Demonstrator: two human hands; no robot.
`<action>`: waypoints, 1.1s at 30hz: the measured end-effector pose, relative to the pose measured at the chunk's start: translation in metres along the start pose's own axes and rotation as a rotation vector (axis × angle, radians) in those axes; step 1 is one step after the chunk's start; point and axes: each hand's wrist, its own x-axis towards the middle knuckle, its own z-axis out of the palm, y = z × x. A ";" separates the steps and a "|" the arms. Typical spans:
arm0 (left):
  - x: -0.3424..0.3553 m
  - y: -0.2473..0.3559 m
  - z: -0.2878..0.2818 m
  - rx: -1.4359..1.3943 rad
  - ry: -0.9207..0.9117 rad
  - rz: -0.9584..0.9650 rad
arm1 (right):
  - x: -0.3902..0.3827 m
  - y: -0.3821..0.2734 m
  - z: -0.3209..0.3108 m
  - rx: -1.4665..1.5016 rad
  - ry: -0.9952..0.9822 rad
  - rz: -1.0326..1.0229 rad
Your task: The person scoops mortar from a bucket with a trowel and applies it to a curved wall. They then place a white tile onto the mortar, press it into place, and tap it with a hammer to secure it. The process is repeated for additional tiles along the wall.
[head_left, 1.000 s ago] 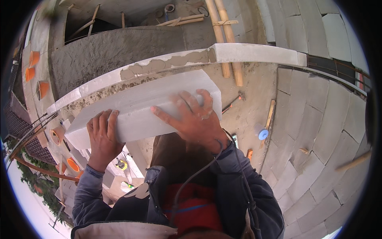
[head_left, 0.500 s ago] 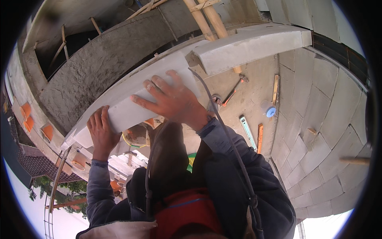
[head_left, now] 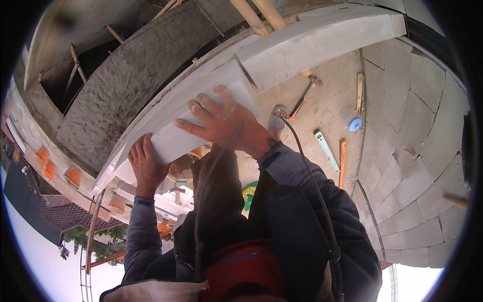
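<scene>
Both my hands are on a long, light grey building block (head_left: 173,143) that lies along the top of a curved wall ledge. My left hand (head_left: 147,163) wraps its fingers over the block's near edge toward the left end. Spread flat on the right part of the top is my right hand (head_left: 229,123), its fingertips dusted pale. A second long grey block (head_left: 322,53) continues the row on the right, with a narrow dark joint between the two ends. The left hand's thumb is partly hidden by the block.
On the floor lie a hammer (head_left: 304,98), a teal spirit level (head_left: 327,150), an orange strip (head_left: 342,163) and a wooden strip (head_left: 359,94). A clear tub with blue lid (head_left: 354,124) stands nearby. Bamboo poles (head_left: 269,14) rise behind the ledge. A curved block wall (head_left: 402,151) bounds the right.
The gap between the block under my hands and its right-hand neighbour looks narrower. The whole view has shifted slightly, and both hands keep their places on the block.
</scene>
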 end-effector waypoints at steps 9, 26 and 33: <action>-0.002 0.010 0.008 -0.007 -0.024 -0.033 | -0.006 0.012 0.004 0.043 -0.015 -0.025; 0.026 0.002 0.046 -0.012 0.006 -0.023 | -0.008 0.036 0.045 -0.025 -0.041 -0.035; 0.033 -0.003 0.060 -0.054 -0.001 -0.066 | -0.008 0.044 0.057 -0.076 -0.159 -0.056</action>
